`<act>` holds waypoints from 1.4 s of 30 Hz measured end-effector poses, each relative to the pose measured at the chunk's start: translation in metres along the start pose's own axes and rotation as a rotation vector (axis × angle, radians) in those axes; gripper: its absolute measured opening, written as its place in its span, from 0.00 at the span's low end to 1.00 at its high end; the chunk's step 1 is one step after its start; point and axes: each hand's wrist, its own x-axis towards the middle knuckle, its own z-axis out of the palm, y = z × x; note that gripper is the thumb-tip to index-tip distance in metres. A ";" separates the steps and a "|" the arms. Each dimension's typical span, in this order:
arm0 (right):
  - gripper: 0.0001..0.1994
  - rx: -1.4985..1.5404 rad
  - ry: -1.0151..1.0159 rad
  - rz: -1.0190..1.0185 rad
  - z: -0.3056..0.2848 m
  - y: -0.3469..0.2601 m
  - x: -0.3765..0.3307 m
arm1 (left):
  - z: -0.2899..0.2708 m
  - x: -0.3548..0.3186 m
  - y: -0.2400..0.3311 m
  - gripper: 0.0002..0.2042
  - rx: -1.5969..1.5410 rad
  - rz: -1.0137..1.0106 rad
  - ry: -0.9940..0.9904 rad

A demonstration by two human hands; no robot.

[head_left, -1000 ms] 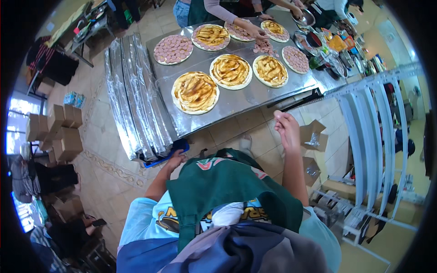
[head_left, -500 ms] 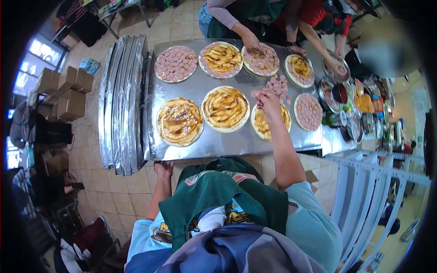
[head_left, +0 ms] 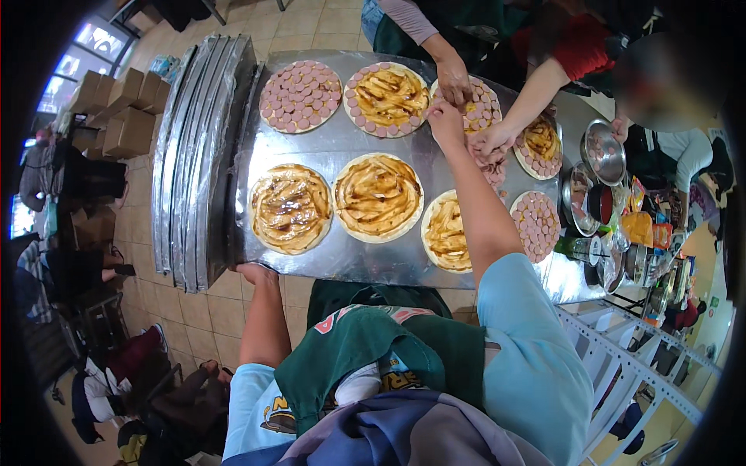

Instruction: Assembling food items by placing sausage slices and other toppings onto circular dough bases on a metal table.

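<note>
My right hand [head_left: 445, 122] reaches across to the far row of pizzas. Its fingers are pinched at the right rim of a partly topped pizza [head_left: 381, 101]; what lies between them is unclear. My left hand [head_left: 256, 272] grips the near edge of the metal table [head_left: 373, 268], its fingers partly hidden. Beneath my right forearm lies a sauce-covered pizza base [head_left: 445, 237], partly covered by it. Two more sauced bases, a middle one [head_left: 378, 198] and a left one [head_left: 291, 210], fill the near row. Sausage slices [head_left: 491, 167] lie heaped beyond my forearm.
A lilac-sleeved person's hand [head_left: 453, 80] is over another far pizza; a red-sleeved person's hand [head_left: 493, 140] is at the slices. A steel bowl [head_left: 619, 155] stands at right. Wrapped trays [head_left: 202, 163] stand along the left side, a white metal rack [head_left: 622, 353] at lower right.
My right hand has moved from near the slice heap to the far row. The red-sleeved person's hand has come from the bowl to the slices. The view has shifted slightly.
</note>
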 end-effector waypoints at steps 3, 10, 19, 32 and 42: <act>0.04 -0.080 -0.074 -0.010 0.004 -0.006 0.002 | 0.002 0.005 0.001 0.29 0.077 0.010 0.132; 0.06 -0.119 -0.029 -0.144 0.009 -0.008 0.005 | 0.007 0.009 0.006 0.29 0.259 0.014 0.423; 0.08 0.530 -0.205 0.324 0.004 0.001 0.013 | 0.028 -0.002 0.009 0.28 0.464 -0.003 0.758; 0.06 -0.113 0.135 -0.061 0.017 -0.018 0.007 | -0.011 0.032 0.001 0.34 0.650 0.036 0.820; 0.08 0.531 0.054 0.213 0.006 -0.015 0.017 | 0.012 0.015 0.004 0.29 0.735 0.053 0.821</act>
